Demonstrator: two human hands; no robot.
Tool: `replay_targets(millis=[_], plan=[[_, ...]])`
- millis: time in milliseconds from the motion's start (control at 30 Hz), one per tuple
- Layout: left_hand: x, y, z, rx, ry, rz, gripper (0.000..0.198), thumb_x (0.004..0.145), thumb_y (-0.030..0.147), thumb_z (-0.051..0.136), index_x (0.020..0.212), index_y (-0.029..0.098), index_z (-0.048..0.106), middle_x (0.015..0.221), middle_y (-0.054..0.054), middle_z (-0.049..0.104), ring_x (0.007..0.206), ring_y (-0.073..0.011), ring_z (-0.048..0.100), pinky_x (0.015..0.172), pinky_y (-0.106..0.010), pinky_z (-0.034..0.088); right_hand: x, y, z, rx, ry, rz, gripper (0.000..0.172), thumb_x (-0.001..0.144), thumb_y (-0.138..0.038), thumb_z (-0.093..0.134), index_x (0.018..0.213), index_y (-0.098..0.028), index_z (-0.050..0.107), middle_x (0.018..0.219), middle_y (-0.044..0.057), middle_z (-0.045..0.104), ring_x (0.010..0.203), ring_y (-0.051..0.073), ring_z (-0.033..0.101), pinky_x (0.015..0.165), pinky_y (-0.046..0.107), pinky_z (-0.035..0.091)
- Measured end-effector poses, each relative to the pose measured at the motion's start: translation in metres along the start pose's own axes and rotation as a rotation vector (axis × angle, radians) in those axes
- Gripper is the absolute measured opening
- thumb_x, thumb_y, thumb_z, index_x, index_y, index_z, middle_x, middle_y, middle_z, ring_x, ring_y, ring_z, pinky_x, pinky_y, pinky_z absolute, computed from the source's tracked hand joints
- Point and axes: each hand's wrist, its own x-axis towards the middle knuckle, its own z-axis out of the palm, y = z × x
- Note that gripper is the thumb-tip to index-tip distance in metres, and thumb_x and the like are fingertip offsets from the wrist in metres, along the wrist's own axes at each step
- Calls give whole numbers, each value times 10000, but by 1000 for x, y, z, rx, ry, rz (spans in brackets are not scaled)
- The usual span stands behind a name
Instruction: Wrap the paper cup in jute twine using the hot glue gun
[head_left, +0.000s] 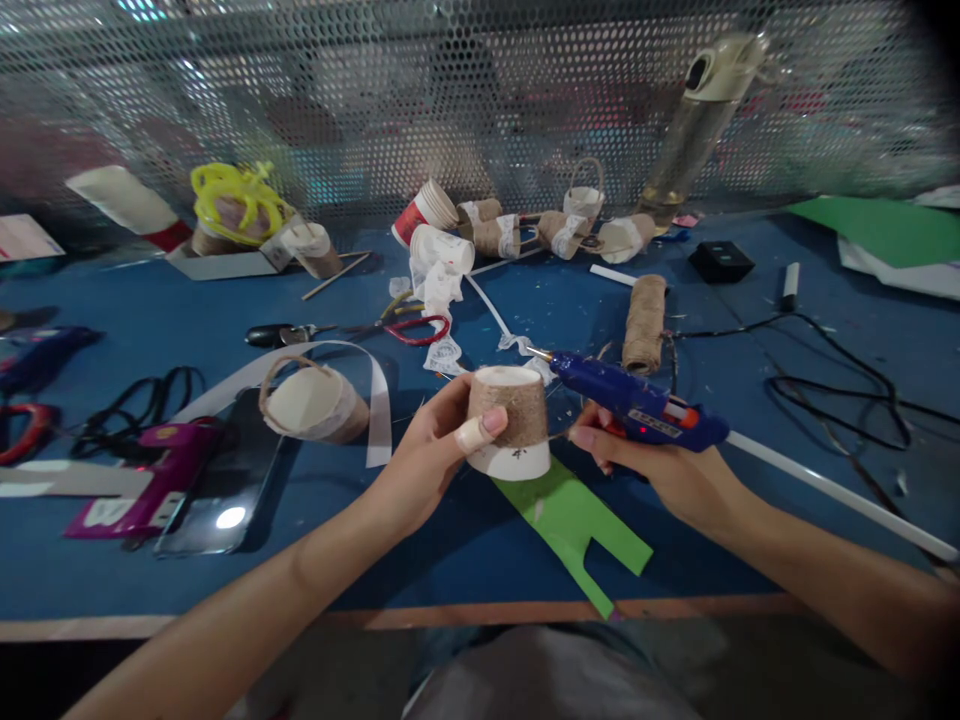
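My left hand [439, 440] is closed around an upside-down paper cup [510, 420] whose upper part is wrapped in brown twine, its white rim at the bottom. My thumb, with a plaster on it, presses the cup's side. My right hand [652, 460] grips a blue hot glue gun [630, 398]. Its metal nozzle points left, close to the cup's top edge. A glue stick [840, 490] sticks out behind the gun. Under the cup lies a green paper cutout [577, 525].
A twine spool [645, 322] lies behind the gun. A finished twine cup with handle [311, 400] lies at left beside a phone [225, 480] and a pink glue gun [150, 475]. Scissors [337, 330], lace, several cups and black cables [825, 370] litter the blue table [150, 310].
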Motion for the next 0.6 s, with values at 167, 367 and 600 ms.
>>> replay_targets(millis=[167, 367, 600], plan=[[0, -2, -2, -3, -2, -4, 381, 802, 405, 840, 1147, 262, 766, 1206, -67, 759, 1153, -283, 674, 908, -330, 522, 0, 3, 0, -4, 8, -28, 210, 830, -398, 816, 755, -255, 682, 696, -24, 661, 541, 121, 580, 521, 260, 534], [-1, -3, -2, -26, -27, 5, 318, 817, 383, 835, 1113, 282, 780, 1176, -44, 764, 1110, -237, 678, 885, -290, 518, 0, 3, 1, -2, 23, 43, 301, 791, -467, 841, 768, -234, 652, 704, -37, 650, 561, 119, 582, 552, 266, 520], [-2, -4, -1, -17, -4, -1, 327, 799, 378, 848, 1104, 282, 779, 1174, -42, 756, 1097, -244, 671, 888, -306, 521, 1, 5, 1, 10, 22, 19, 253, 791, -405, 833, 750, -261, 629, 674, -38, 644, 547, 138, 585, 536, 292, 526]])
